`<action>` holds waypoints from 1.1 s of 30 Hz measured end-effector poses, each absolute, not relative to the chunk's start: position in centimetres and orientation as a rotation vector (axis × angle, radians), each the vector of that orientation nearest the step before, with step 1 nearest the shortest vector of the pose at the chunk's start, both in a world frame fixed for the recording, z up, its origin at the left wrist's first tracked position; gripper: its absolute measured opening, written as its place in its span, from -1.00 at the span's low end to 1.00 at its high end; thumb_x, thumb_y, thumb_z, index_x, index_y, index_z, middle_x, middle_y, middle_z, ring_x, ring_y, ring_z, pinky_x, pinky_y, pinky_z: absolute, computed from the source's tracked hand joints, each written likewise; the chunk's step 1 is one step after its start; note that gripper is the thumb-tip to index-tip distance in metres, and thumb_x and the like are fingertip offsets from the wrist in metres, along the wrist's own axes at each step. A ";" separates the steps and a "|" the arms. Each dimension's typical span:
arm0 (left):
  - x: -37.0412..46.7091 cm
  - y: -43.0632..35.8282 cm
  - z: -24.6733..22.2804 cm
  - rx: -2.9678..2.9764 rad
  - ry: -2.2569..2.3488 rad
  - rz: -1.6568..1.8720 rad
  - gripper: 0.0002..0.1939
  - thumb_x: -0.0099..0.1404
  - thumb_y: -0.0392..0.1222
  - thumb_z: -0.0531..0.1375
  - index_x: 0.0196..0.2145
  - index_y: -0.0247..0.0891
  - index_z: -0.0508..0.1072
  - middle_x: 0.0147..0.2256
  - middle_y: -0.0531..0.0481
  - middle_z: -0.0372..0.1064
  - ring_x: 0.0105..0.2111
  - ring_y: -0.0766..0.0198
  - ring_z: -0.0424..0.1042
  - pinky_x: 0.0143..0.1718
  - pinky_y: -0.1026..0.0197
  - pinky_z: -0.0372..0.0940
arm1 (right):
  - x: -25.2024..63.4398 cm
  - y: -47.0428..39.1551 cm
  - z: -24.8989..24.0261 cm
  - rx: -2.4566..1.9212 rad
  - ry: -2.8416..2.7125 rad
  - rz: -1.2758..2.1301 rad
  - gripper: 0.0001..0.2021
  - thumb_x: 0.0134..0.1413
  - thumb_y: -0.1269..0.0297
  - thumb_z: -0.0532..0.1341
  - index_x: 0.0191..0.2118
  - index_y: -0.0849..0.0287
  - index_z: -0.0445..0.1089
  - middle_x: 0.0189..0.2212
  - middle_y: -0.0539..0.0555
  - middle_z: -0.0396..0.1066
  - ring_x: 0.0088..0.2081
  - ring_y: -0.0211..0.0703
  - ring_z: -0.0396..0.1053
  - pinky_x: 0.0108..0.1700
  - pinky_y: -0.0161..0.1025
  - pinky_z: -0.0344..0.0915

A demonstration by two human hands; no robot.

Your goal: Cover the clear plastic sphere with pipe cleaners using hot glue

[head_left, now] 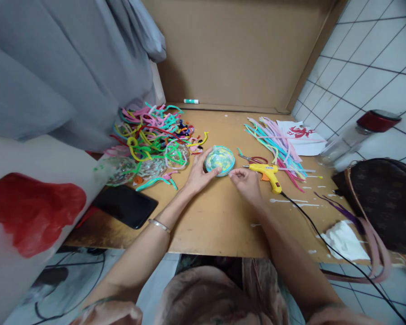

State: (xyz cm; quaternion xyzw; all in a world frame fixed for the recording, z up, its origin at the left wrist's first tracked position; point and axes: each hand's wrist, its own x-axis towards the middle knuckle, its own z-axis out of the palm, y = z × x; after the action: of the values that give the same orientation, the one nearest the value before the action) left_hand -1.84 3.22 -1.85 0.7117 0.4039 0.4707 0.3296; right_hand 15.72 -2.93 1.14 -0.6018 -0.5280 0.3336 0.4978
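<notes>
left hand (199, 175): fingers clamped on the round piece (220, 159). right hand (247, 184): fingertips pinched together at its right edge; cannot tell what, if anything, they grip.

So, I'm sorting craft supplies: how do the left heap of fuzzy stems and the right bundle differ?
The left heap is a tangle of bent, looped stems; the right bundle lies mostly straight, side by side. The left heap covers more area than the right bundle. Both hold pink and turquoise stems.

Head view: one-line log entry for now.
left fingers: holding round piece; right fingers: pinched at its edge; glue gun: lying to their right
</notes>
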 end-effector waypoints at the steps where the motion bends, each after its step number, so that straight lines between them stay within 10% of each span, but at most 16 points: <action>1: -1.8 3.2 -1.8 1.854 1.061 1.231 -0.23 0.15 0.14 0.30 0.25 -0.10 0.22 0.18 -0.23 0.16 0.18 -0.04 0.25 0.17 -0.12 0.24 | 15.6 -3.0 1.2 -1.446 -1.246 0.901 -0.85 -0.18 0.19 0.24 -0.54 0.16 0.41 -0.71 -0.08 0.31 -0.65 -0.31 0.20 -0.55 -0.35 0.11; 33: -1.3 2.6 -0.8 1.914 0.959 1.274 -0.38 0.15 0.02 0.31 0.13 -0.15 0.30 0.18 -0.20 0.25 0.14 0.00 0.32 0.11 -0.09 0.29 | 13.7 -3.6 1.9 -1.326 -0.605 1.422 -0.79 -0.22 0.31 0.35 -0.58 0.18 0.28 -0.74 -0.16 0.25 -0.75 -0.45 0.13 -0.74 -0.47 -0.02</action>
State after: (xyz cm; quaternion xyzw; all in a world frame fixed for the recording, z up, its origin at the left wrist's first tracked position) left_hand -1.30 2.57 -0.85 0.7279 0.3649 0.4847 0.3196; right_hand 13.66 -3.65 1.94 -0.5541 -0.2528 0.5943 0.5252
